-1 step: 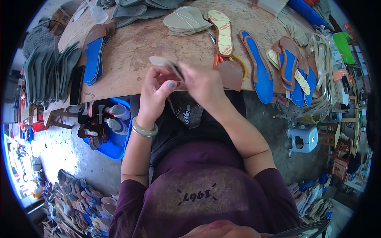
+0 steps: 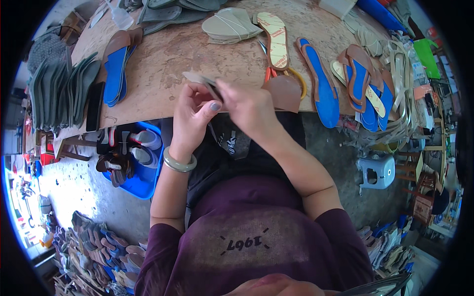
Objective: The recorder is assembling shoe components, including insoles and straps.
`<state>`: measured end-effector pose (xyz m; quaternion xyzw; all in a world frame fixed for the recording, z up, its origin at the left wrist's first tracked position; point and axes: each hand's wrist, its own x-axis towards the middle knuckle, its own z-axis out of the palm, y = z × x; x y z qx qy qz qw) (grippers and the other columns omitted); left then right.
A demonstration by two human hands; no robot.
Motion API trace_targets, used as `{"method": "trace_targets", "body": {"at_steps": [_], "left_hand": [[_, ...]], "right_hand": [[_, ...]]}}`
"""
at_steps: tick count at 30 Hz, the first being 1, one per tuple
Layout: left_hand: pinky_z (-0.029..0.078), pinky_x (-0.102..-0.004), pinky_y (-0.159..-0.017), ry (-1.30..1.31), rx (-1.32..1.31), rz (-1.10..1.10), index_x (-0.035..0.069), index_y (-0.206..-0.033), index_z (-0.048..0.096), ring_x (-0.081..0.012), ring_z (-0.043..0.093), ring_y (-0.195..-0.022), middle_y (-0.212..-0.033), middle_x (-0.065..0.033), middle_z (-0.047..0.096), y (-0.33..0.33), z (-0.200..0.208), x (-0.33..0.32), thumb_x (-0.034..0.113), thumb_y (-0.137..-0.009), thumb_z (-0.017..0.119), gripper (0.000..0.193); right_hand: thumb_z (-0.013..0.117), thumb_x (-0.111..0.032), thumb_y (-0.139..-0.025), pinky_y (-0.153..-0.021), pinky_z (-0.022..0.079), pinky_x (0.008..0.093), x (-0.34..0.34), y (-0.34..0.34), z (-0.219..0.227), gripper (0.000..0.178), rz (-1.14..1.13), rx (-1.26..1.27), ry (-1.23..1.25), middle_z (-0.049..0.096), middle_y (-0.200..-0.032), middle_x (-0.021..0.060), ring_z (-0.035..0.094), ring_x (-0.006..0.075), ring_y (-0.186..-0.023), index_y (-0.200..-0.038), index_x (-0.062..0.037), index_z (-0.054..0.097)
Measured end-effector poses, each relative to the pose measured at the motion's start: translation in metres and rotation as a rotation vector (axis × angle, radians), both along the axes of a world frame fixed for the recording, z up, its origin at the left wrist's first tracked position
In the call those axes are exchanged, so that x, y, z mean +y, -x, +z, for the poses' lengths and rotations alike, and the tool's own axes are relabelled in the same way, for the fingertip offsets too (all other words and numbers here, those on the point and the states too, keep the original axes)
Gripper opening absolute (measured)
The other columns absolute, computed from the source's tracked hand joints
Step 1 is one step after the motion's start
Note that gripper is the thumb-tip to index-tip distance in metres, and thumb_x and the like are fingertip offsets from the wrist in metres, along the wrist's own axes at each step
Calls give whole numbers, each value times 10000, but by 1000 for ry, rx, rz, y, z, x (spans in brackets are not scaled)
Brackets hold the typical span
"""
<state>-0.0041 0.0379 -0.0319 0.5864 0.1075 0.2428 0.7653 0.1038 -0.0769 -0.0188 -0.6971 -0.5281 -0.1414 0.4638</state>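
Note:
My left hand [image 2: 194, 111] is closed at the table's near edge, pinching a thin pale flat piece [image 2: 195, 77] between thumb and fingers. A dark edge shows on that piece where the two hands meet; its exact kind is unclear. My right hand [image 2: 249, 106] is closed against its right side, fingers pressed together and a little blurred, so what they grip is hidden. Just right of it lie a brown leather-like piece [image 2: 283, 92] and scissors with a yellow handle [image 2: 302, 83]. Beyond them rests a cream patterned insole [image 2: 274, 39].
Blue-and-brown sandal parts lie left [image 2: 115, 74] and right [image 2: 321, 91] on the wooden table [image 2: 158, 64]. Grey soles [image 2: 61, 93] stand in a row at the left. A tied stack of pale pieces [image 2: 231, 27] sits at the back. Below are a blue bin [image 2: 143, 185] and stool [image 2: 377, 172].
Both hands and the pale piece have shifted very slightly left. The brown piece also appears a little further left in the picture.

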Motion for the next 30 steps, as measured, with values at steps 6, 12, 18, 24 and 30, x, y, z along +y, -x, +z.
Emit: {"method": "trace_targets", "body": {"at_steps": [6, 12, 18, 24, 30], "left_hand": [[470, -227, -772, -156, 99, 69, -7, -1056, 565, -79, 572, -845, -941, -17, 612, 12, 3, 2, 142, -976, 563, 169], [492, -260, -813, 25, 62, 106, 13, -1023, 567, -103, 604, -871, -962, -37, 635, 28, -14, 20, 104, -970, 512, 119], [558, -362, -865, 457, -142, 99, 38, -1103, 562, -196, 667, -970, -1100, -102, 649, 41, -4, 31, 100, -950, 458, 195], [528, -382, -947, 766, -430, -108, 15, -1338, 469, -229, 576, -1172, -1264, -96, 596, 54, -43, 48, 52, -936, 441, 404], [503, -430, -986, 894, -484, -262, 15, -1286, 492, -358, 402, -1340, -1385, -175, 483, 42, -35, 41, 67, -926, 480, 364]], "right_hand": [[703, -10, -766, -597, 536, 353, 0, 11, 3, 290, 16, -13, -31, 672, -777, 135, 676, 278, -698, -1053, -15, 662], [689, -63, -842, -574, 510, 275, -15, -9, 1, 209, -37, 259, -3, 675, -733, 90, 652, 129, -650, -1043, -7, 674], [668, -149, -892, -623, 489, 214, -44, -51, 5, 237, -58, 911, -217, 697, -811, 44, 596, 42, -701, -1070, 6, 682], [632, -97, -909, -716, 491, 188, -52, -56, 7, 233, -76, 1036, -283, 689, -918, 31, 604, 50, -800, -1089, 46, 668], [671, -103, -886, -612, 483, 226, -53, -48, 28, 216, -179, 631, -104, 696, -810, 33, 610, 52, -706, -1070, 8, 680]]}}
